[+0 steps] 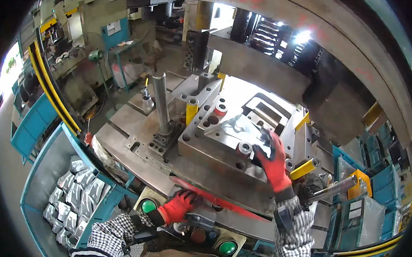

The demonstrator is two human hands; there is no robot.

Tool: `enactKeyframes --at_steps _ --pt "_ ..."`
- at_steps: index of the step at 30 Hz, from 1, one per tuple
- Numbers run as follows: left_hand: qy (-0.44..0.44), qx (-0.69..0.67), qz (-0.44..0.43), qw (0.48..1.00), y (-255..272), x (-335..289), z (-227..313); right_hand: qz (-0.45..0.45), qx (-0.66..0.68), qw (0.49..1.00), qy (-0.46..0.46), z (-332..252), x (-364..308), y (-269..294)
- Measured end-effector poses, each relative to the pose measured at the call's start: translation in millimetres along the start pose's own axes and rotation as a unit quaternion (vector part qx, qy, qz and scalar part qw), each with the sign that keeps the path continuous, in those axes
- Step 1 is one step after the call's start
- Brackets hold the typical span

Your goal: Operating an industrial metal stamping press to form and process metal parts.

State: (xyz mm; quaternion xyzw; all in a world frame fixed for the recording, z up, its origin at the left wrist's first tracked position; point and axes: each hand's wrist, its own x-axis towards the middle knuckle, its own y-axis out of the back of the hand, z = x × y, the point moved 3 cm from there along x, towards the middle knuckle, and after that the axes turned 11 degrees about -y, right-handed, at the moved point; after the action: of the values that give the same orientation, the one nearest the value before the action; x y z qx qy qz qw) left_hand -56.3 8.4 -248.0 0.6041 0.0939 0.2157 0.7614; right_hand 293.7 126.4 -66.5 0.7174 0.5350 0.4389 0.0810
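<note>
A shiny, flat metal sheet [236, 129] with a shaped outline lies on the steel die block [207, 149]. My right hand [273, 160], in a red glove with dark fingertips, reaches over the die and grips the sheet's right edge between thumb and fingers. My left hand [177, 207], in the same kind of glove, rests low at the front edge of the press bed with its fingers spread. A long red strip [225, 203] runs along that edge beside the fingers. Green push buttons [149, 205] sit to either side below.
An upright guide post [160, 103] stands left of the die; another metal post [333, 188] slants at the right. Yellow blocks [191, 111] flank the die. A blue bin [42, 180] of formed metal parts [74, 200] stands at left. The press's upper part [284, 63] overhangs.
</note>
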Motion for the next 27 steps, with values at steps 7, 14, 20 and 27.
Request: enactKeyframes --at_steps 7,14,20,27 --pt "0.237 -0.015 0.255 0.937 35.5 -145.5 -53.7 -0.498 -0.005 0.75 -0.435 45.8 -299.5 103.6" --pt "0.497 -0.506 0.29 0.642 -119.0 -237.7 -76.9 -0.267 0.136 0.811 -0.503 145.5 -535.1 -0.7" --pt "0.503 -0.462 0.379 0.624 -170.1 -277.1 -89.8 -0.253 0.091 0.889 -0.371 131.4 -502.1 -42.4" --pt "0.522 -0.429 0.343 0.653 -180.3 -273.4 -99.8 -0.24 0.128 0.893 -0.358 108.0 -482.1 -32.4"
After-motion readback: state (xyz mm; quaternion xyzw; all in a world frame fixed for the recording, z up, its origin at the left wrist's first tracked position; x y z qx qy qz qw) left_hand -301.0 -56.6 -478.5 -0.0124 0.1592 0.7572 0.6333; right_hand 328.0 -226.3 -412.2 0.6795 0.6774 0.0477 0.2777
